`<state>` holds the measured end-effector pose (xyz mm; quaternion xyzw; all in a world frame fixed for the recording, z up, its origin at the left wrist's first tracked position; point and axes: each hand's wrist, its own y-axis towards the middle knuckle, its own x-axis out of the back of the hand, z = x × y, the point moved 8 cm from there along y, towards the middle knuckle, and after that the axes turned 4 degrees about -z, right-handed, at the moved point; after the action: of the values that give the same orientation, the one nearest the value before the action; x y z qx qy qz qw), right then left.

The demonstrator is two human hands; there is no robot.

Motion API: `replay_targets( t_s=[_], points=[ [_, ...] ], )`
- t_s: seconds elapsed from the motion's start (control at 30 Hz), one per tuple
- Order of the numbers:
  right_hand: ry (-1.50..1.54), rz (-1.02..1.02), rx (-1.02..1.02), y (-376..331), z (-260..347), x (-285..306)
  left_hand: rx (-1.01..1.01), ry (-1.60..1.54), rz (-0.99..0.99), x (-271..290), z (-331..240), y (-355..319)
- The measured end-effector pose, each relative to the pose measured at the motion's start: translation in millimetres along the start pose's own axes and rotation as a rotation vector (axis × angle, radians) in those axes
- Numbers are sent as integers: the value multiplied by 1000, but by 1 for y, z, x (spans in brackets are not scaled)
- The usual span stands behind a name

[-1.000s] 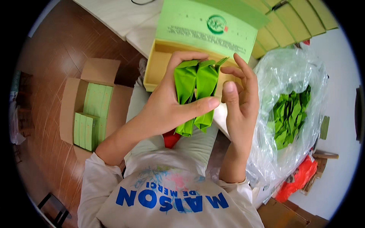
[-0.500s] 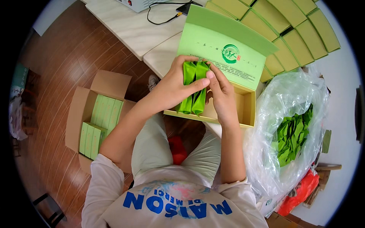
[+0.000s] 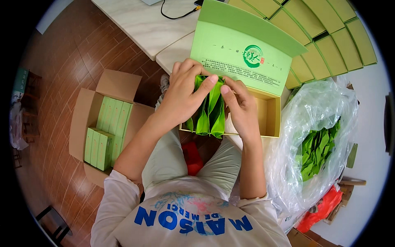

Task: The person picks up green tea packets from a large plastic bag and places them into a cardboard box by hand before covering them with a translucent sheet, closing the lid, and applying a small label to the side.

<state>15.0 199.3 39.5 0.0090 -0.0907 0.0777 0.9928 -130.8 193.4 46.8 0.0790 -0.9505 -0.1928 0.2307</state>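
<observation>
Several bright green foil sachets (image 3: 210, 111) stand side by side over the left part of an open gift box (image 3: 269, 119). My left hand (image 3: 181, 92) grips them from the left, its thumb lying across their upper ends. From the right, the fingers and thumb of my right hand (image 3: 243, 113) close around the same bunch. How deep the sachets sit in the box is hard to tell. The box's right part shows its bare yellowish inside, and its light green lid (image 3: 230, 47) is tilted up behind my hands.
To the right, a clear plastic bag (image 3: 284, 173) holds loose green sachets (image 3: 319, 150). Yellow-green boxes (image 3: 321, 55) are stacked at the far right. An open cardboard carton (image 3: 80, 123) with slim green boxes (image 3: 117, 115) sits at left. A cable (image 3: 175, 17) lies on the pale table (image 3: 140, 29).
The sachets have come lower and nearer to me, toward the left part of the box. My left hand's thumb has shifted up along their tops. The whole view has shifted slightly.
</observation>
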Motion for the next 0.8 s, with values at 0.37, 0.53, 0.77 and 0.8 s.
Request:
replay_targets(
  t_s=[0.37,0.53,0.77,0.8],
  points=[
    [11,120,3,1,-5,-11,-12,10,-72,-1,2,-5],
    [-236,119,126,-3,-2,-19,-42,240,-149,4,-5,-7],
    [-470,3,-79,-3,-10,2,308,-421,-192,8,31,-47],
    [-480,6,42,-4,-9,-10,286,-452,-135,1,22,-52]
  ],
)
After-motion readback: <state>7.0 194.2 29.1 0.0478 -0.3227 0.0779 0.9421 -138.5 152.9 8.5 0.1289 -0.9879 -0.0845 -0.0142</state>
